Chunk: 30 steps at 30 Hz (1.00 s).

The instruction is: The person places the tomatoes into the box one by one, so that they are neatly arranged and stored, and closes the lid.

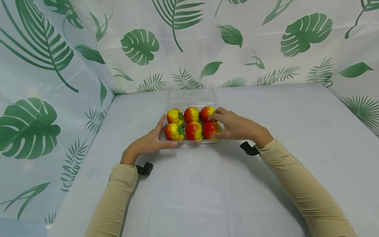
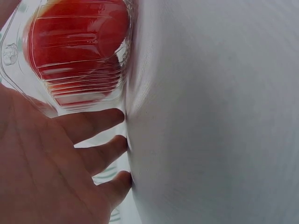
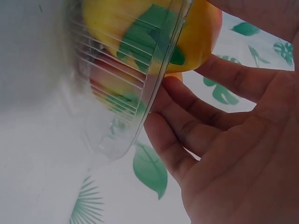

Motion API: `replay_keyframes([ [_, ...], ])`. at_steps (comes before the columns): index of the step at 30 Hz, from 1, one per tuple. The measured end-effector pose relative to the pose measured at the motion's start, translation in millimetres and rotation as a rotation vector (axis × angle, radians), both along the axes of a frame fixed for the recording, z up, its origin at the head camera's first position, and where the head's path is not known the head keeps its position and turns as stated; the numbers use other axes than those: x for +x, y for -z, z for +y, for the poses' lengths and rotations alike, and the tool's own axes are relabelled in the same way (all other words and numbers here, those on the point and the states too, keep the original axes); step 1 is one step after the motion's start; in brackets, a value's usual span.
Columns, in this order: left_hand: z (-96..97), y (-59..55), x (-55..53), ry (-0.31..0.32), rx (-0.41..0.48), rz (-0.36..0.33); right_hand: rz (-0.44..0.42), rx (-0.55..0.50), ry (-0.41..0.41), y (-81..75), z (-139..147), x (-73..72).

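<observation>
In the head view a clear plastic box [image 1: 195, 142] holds two rows of red-and-yellow bell peppers [image 1: 193, 131], some with green stem tops showing. My left hand [image 1: 151, 141] rests along the box's left side, its thumb by the front edge. In the left wrist view its extended fingers [image 2: 96, 156] touch the table just beyond the box wall. My right hand [image 1: 237, 125] grips the front-right bell pepper [image 1: 211, 129], thumb in front and fingers over the back. In the right wrist view, fingertips reach over the box rim [image 3: 154, 95], partly behind it.
The box's transparent lid [image 1: 191, 97] stands folded back behind the peppers. A white cloth covers the table [image 1: 189, 191]. Leaf-printed sheets [image 1: 189, 42] rise behind the table and along its left and right sides.
</observation>
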State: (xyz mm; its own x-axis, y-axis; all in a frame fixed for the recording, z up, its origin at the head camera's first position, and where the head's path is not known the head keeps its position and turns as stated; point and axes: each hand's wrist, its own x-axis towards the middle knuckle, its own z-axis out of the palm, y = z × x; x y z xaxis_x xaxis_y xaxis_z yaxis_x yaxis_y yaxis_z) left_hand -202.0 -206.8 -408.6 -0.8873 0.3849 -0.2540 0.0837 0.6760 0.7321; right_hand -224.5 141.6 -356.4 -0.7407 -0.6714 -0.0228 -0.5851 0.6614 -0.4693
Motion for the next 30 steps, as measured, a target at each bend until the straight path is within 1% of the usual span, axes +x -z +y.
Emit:
replay_keyframes([
  [4,-2.2,0.5,-1.5,0.000,-0.005,0.006,-0.027,-0.038,0.004,-0.7,1,-1.2],
  [8,-5.4,-0.4,-3.6,0.006,-0.005,0.018,-0.039,-0.114,0.023,-1.4,3,-5.6],
  [10,-7.3,-1.6,-4.5,0.009,0.015,0.025,-0.025,-0.158,0.044,-1.3,5,-8.2],
  [13,-10.7,-2.9,-6.1,-0.001,0.069,0.037,0.012,-0.227,0.087,1.3,9,-13.4],
  [17,-14.7,-4.8,-8.0,-0.035,0.178,0.022,0.043,-0.335,0.160,7.1,17,-21.2],
  [20,-16.2,-6.6,-9.4,-0.069,0.253,0.006,0.026,-0.405,0.221,10.3,22,-25.7],
  [22,-17.9,-6.7,-11.4,-0.097,0.291,0.009,-0.002,-0.439,0.258,12.3,25,-28.1],
  [25,-20.8,-5.6,-16.7,-0.172,0.368,0.005,-0.075,-0.483,0.292,14.8,28,-30.9],
  [27,-22.4,-3.4,-22.2,-0.229,0.467,-0.015,-0.124,-0.505,0.307,17.2,30,-33.7],
  [30,-22.8,-1.1,-30.5,-0.312,0.659,-0.065,-0.217,-0.549,0.309,22.9,33,-37.8],
])
